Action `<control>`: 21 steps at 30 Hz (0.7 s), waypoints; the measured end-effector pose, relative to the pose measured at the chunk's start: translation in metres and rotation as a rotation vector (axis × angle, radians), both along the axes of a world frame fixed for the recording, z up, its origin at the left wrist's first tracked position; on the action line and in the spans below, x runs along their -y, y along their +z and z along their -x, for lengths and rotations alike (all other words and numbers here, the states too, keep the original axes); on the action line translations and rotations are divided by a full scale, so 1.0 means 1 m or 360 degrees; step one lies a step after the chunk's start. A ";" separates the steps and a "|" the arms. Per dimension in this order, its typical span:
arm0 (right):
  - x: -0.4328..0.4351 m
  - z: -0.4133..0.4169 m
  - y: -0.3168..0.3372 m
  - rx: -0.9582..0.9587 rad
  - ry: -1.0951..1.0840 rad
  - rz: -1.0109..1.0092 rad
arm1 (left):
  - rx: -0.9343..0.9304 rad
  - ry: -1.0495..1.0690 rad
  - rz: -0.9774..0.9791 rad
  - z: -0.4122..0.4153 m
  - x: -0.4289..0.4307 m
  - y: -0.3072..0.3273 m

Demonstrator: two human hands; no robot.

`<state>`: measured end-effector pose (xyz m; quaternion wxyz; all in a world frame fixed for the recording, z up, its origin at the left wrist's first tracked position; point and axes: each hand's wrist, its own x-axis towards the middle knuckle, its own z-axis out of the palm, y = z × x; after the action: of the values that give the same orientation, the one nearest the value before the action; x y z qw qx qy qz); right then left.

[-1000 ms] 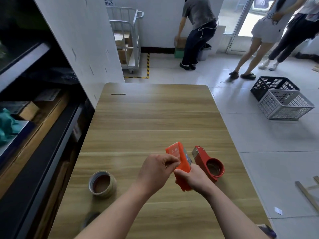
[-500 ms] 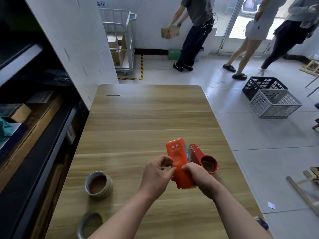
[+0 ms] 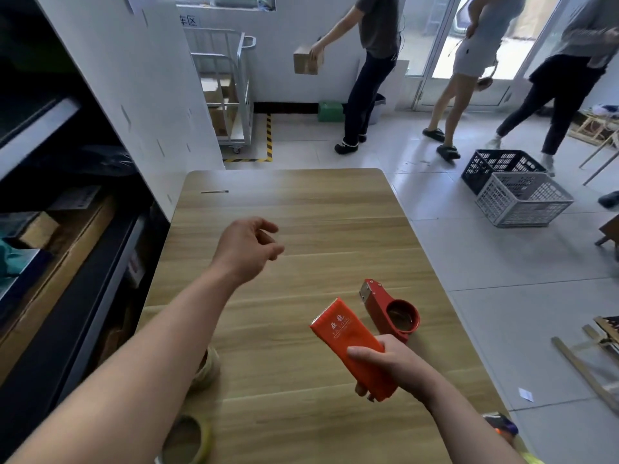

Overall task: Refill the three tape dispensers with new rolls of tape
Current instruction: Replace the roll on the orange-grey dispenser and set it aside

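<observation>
Landmark: red tape dispenser, lying on its side on the wooden counter towards the right edge, its metal blade end pointing to the far side and its round hub showing brown inside.
Right hand: just on the near side of the red tape dispenser, fingers and thumb wrapped round the lower end of the orange tape dispenser.
Orange tape dispenser: near-left of the red one and close beside it. It is tilted, with its toothed edge at the far-left end and white lettering on its upper face. Whether the two dispensers touch cannot be told.
Left hand: well to the far-left of the red tape dispenser, raised over the middle of the counter, fingers loosely curled with nothing in them.
Tape roll: on the counter well to the near-left of the red tape dispenser, mostly hidden behind the left forearm.
Second tape roll: nearer and further left again, at the counter's near edge, yellowish rim, partly cut off by the frame.
Thin dark strip: at the counter's far-left corner, well apart from the red tape dispenser.
Crates: a gray crate and a black crate on the floor to the far-right of the red tape dispenser.
Background: a person holds a cardboard box beside a metal trolley, far beyond the red tape dispenser.
</observation>
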<state>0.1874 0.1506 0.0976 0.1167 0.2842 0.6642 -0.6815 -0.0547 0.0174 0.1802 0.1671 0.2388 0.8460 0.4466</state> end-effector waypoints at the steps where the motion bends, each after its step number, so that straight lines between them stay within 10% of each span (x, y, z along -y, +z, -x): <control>1: -0.001 0.000 0.001 -0.0001 0.0011 0.0019 | 0.0029 0.0008 0.0021 0.005 0.002 -0.001; 21: -0.005 -0.004 -0.005 0.0150 0.0098 0.0027 | -0.0185 0.0170 -0.0008 0.025 0.008 0.016</control>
<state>0.1915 0.1561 0.0929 0.1711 0.2944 0.6605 -0.6691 -0.0799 0.0093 0.1958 0.0929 0.2193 0.8647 0.4423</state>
